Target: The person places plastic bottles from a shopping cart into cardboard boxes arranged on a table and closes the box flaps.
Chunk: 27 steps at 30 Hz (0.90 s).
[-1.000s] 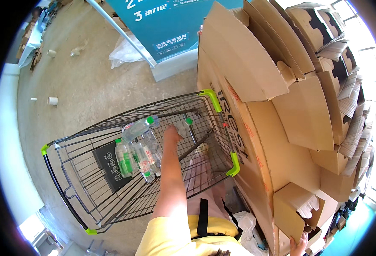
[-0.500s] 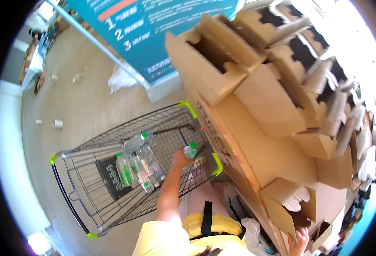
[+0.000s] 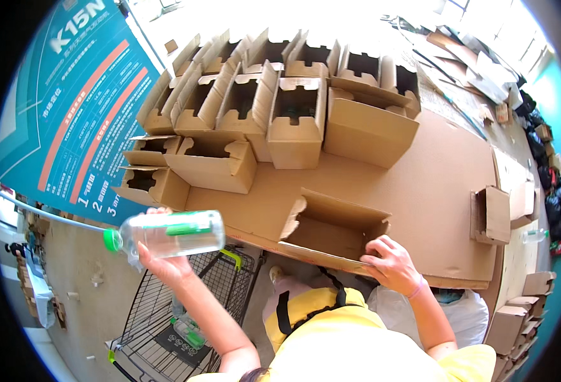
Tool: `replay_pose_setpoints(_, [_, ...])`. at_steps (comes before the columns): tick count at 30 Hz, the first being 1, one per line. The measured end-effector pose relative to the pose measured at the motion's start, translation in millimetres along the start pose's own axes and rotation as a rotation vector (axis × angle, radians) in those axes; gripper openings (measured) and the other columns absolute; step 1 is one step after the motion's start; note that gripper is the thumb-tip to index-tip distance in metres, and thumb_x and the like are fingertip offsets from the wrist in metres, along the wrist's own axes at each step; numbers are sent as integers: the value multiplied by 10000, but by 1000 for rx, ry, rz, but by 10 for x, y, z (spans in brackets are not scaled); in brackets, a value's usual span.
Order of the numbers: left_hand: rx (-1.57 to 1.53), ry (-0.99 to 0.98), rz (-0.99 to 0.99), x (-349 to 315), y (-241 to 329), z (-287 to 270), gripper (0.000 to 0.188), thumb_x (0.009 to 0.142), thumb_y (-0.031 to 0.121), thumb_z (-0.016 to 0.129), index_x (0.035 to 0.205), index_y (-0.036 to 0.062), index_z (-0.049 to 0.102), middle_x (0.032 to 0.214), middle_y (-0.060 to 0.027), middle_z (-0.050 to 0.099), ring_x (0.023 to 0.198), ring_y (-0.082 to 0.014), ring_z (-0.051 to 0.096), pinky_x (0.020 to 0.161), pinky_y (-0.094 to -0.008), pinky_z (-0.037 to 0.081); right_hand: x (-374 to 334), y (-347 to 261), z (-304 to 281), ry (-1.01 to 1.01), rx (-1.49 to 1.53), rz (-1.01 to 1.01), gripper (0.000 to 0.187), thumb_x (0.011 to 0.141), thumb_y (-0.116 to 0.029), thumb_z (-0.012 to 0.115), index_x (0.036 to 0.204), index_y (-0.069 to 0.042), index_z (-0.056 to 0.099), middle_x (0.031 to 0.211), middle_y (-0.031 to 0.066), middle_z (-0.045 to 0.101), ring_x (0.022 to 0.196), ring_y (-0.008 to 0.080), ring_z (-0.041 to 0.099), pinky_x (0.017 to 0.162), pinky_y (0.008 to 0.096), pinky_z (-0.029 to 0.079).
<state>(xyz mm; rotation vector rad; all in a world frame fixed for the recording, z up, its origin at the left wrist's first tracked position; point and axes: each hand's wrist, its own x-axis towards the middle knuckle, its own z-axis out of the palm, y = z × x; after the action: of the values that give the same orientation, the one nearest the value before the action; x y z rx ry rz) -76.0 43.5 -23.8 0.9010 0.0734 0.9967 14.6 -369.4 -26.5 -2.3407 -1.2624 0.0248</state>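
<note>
My left hand [image 3: 168, 268] is wrapped round a clear plastic bottle [image 3: 194, 235] with a green cap and a green label. The bottle lies almost level in the air, cap toward the left, just off the table's left front edge. On the right, my right hand [image 3: 393, 264] grips the near right corner of an open cardboard box [image 3: 337, 219], fingers curled over its wall. This box sits at the front edge of the cardboard-covered table [image 3: 442, 210], and its visible inside holds no bottle.
Rows of open cardboard boxes [image 3: 242, 114] stand at the back left of the table. Below left is a wire shopping cart [image 3: 172, 347] with clear bottles [image 3: 188, 332] in it. A blue printed board [image 3: 70, 127] rises at the left. Another box [image 3: 490, 215] is at the right edge.
My left hand has lifted the bottle up out of the cart to table height. My right hand is still at a box. The view has swung toward the table.
</note>
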Motion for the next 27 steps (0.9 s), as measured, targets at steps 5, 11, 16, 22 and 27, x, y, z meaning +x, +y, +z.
replay_pose_setpoints(5, [259,-650,-236,-281,-365,1484,768,642,401,827,1227,32,492,1132,-171,599,1029,-278,625,850,-392,537,-101,51,86,115,52,15,93,753,-131,720,809,-85,660,914,66,543,853,258,544,733,359,502])
replay_pose_setpoints(11, [990,-1608,-110,-655,-1131,1885,632,627,177,853,1143,27,521,1026,-183,648,948,-364,640,812,-409,525,-153,60,134,249,82,66,104,712,-125,725,768,-74,653,897,67,539,894,251,549,756,351,511])
replay_pose_setpoints(16, [1551,-2251,-295,-813,-1944,1686,741,628,228,841,1258,31,505,1067,-216,654,1030,-368,621,878,-439,504,-136,85,328,294,81,25,83,686,-75,698,709,-47,623,883,70,544,905,250,563,758,344,527])
replay_pose_setpoints(22, [1580,-2353,-402,-832,-2202,1591,557,652,259,844,1127,50,641,1100,-187,667,1049,-343,633,887,-423,517,-125,76,390,333,98,131,101,708,-68,711,716,-35,616,902,74,551,928,250,558,774,347,524])
replay_pose_setpoints(27, [1350,-2020,-359,-600,-1801,1536,512,733,267,777,1161,28,630,1136,-191,650,1090,-332,604,925,-408,491,-119,-3,417,368,104,149,192,729,-77,724,902,-38,651,1085,112,563,1068,299,538,882,380,499])
